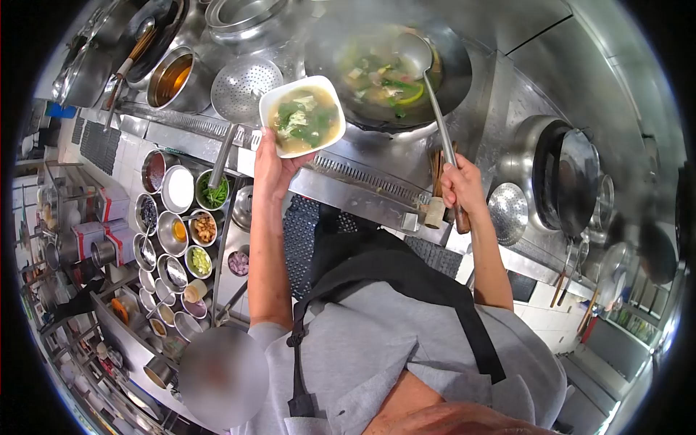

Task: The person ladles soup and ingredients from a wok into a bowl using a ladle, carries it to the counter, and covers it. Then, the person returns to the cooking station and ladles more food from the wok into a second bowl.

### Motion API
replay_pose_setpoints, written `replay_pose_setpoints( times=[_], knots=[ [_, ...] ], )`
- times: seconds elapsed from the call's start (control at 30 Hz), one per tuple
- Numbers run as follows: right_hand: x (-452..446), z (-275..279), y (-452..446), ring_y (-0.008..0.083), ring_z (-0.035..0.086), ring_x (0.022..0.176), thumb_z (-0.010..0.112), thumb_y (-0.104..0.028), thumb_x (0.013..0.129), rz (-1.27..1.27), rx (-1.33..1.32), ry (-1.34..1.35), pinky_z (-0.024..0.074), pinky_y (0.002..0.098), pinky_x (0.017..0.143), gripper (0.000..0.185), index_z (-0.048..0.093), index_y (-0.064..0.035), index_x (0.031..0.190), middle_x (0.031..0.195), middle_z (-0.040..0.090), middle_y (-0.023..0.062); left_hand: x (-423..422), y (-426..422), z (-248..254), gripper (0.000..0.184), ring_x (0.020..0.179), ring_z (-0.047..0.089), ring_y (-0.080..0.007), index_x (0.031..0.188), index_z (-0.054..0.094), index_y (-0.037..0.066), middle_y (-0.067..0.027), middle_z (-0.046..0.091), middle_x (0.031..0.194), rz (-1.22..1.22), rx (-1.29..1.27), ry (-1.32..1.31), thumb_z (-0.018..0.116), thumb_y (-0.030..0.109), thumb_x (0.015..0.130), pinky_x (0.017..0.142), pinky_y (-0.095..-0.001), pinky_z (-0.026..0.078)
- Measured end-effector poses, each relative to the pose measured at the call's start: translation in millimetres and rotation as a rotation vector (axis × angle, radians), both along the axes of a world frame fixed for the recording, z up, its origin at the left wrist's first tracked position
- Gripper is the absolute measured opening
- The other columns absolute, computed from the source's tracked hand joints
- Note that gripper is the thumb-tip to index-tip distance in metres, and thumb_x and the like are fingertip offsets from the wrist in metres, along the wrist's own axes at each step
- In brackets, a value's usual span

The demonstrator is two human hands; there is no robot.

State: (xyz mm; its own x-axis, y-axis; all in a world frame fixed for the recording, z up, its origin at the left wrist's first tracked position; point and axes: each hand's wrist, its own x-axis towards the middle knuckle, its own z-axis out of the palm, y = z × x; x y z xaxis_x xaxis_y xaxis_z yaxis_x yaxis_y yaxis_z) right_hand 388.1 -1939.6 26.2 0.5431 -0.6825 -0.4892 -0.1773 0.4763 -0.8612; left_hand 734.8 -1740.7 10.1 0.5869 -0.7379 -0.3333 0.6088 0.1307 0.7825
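Note:
My left hand (pixel 279 161) grips a white square bowl (pixel 338 125) from below and its near side. Inside the bowl is a cloudy soup (pixel 307 118) with green leaves and pale shreds. With my right hand (pixel 462 183) I hold the handle of a long metal ladle (pixel 436 109). The ladle's round head rests within a large wok (pixel 457 72), among broth, greens and a yellow slice. Steam blurs the far part of the wok. The bowl is held just left of the wok's near rim.
Left of the bowl lies a perforated strainer (pixel 245 88), beside a pot of amber liquid (pixel 171 80). Several ingredient bowls, including chopped greens (pixel 214 194), stand at my left. Another perforated skimmer (pixel 508 213) and a dark wok (pixel 578 181) are at right. A brush (pixel 436 174) stands by the counter edge.

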Motion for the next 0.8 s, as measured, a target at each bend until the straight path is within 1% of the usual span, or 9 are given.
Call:
replay_pose_setpoints(
  times=[0.1,0.17,0.27,0.37,0.4,0.5,0.6,0.7,0.8],
  knots=[
    [-1.5,19.0,1.2,0.0086,0.045,0.040,0.057,-0.013,0.104,-0.061,0.132,-0.105,0.0376,0.0262,0.036,0.024,0.057,-0.0023,0.125,0.066,0.051,0.0024,0.5,-10.1,3.5,0.066,0.119,0.067,-0.0382,0.150,0.036,-0.003,-0.0251,0.057,0.140,-0.020,-0.007,-0.014,0.029,0.050,0.112,0.095,-0.0509,0.063],
    [-5.8,23.9,-1.2,0.0084,0.046,0.041,0.057,-0.013,0.104,-0.089,0.193,-0.145,0.0370,0.0260,0.036,0.022,0.057,-0.0023,0.123,0.066,0.051,0.0018,1.9,-19.0,6.4,0.066,0.117,0.068,-0.0380,0.149,0.036,-0.004,-0.0252,0.058,0.139,-0.016,-0.007,-0.003,0.029,0.049,0.112,0.094,-0.0501,0.064],
    [-2.7,13.2,7.0,0.0078,0.045,0.041,0.057,-0.012,0.104,-0.016,-0.088,0.087,0.0365,0.0262,0.037,0.024,0.058,-0.0030,0.126,0.065,0.051,0.0003,3.2,-31.2,6.8,0.061,0.113,0.070,-0.0384,0.147,0.037,-0.004,-0.0261,0.059,0.136,-0.035,-0.021,-0.009,0.027,0.045,0.113,0.089,-0.0491,0.066],
    [3.9,18.6,9.4,0.0071,0.045,0.041,0.058,-0.011,0.103,0.004,-0.216,0.174,0.0371,0.0265,0.037,0.025,0.058,-0.0029,0.127,0.065,0.051,-0.0009,4.7,-39.9,9.8,0.060,0.111,0.070,-0.0388,0.147,0.038,-0.004,-0.0264,0.059,0.135,-0.043,-0.014,-0.004,0.027,0.044,0.114,0.086,-0.0488,0.067],
    [9.3,24.4,14.9,0.0067,0.044,0.041,0.058,-0.010,0.103,-0.028,-0.265,0.226,0.0374,0.0265,0.037,0.018,0.058,-0.0025,0.119,0.064,0.051,-0.0012,5.2,-42.0,10.6,0.060,0.111,0.070,-0.0388,0.147,0.038,-0.004,-0.0264,0.059,0.136,-0.045,-0.006,0.003,0.027,0.044,0.113,0.086,-0.0489,0.067],
    [8.7,23.4,15.7,0.0074,0.044,0.040,0.058,-0.010,0.102,-0.020,-0.266,0.205,0.0377,0.0271,0.037,0.014,0.057,-0.0014,0.114,0.064,0.051,-0.0002,7.2,-47.4,6.2,0.059,0.112,0.070,-0.0388,0.146,0.038,-0.004,-0.0257,0.059,0.136,-0.043,-0.004,-0.002,0.028,0.043,0.114,0.086,-0.0488,0.067],
    [6.8,18.6,11.0,0.0079,0.044,0.039,0.058,-0.010,0.102,-0.026,-0.140,0.050,0.0376,0.0275,0.036,0.015,0.056,-0.0003,0.113,0.064,0.051,0.0013,8.5,-50.8,5.3,0.058,0.112,0.070,-0.0381,0.146,0.039,-0.004,-0.0249,0.059,0.137,-0.043,0.002,-0.012,0.028,0.043,0.114,0.086,-0.0488,0.067],
    [5.9,9.1,8.9,0.0084,0.044,0.038,0.058,-0.009,0.102,-0.022,-0.110,0.059,0.0376,0.0277,0.036,0.013,0.055,-0.0001,0.112,0.064,0.052,0.0030,8.6,-54.2,4.8,0.057,0.112,0.070,-0.0371,0.145,0.039,-0.004,-0.0246,0.059,0.136,-0.048,0.013,0.003,0.028,0.042,0.114,0.086,-0.0481,0.067],
    [2.7,9.5,10.5,0.0081,0.044,0.040,0.057,-0.010,0.103,-0.046,-0.041,0.030,0.0370,0.0270,0.036,0.018,0.056,-0.0001,0.118,0.065,0.051,0.0024,8.9,-57.3,3.3,0.056,0.112,0.071,-0.0366,0.146,0.039,-0.003,-0.0245,0.059,0.136,-0.062,0.014,-0.012,0.028,0.042,0.114,0.085,-0.0470,0.067]
  ],
)
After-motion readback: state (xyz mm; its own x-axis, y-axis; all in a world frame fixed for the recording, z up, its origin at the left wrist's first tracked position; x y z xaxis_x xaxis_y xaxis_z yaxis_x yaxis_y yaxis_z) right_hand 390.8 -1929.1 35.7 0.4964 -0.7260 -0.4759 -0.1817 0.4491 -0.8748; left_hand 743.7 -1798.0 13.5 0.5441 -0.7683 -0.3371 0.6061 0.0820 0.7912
